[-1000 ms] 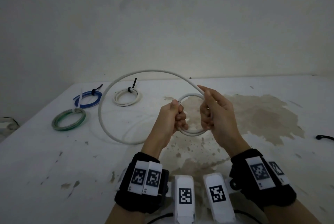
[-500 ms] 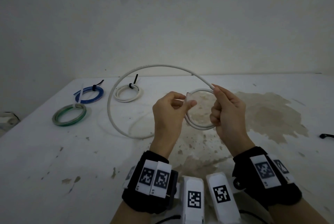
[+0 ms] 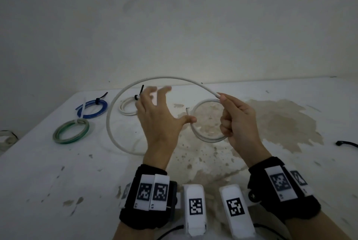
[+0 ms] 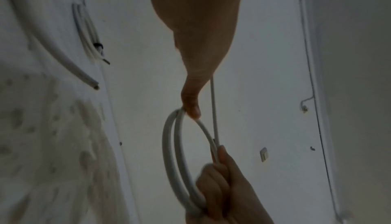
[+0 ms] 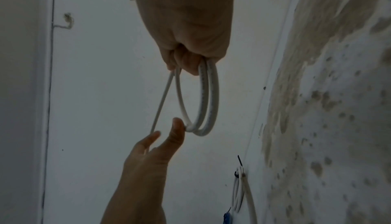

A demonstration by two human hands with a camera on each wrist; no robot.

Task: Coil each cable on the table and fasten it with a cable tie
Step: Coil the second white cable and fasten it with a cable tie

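Left hand (image 3: 157,117) opened; right fingers (image 3: 225,123) grip white cable (image 3: 203,139).

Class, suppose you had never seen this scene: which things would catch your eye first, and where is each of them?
First, the thick white cable arching above the table's middle, its small loops gripped in the right hand while the spread left hand touches them with its thumb. Next, three finished coils at the far left: a blue coil, a green coil and a white tied coil. A large brown stain spreads over the white table at right.
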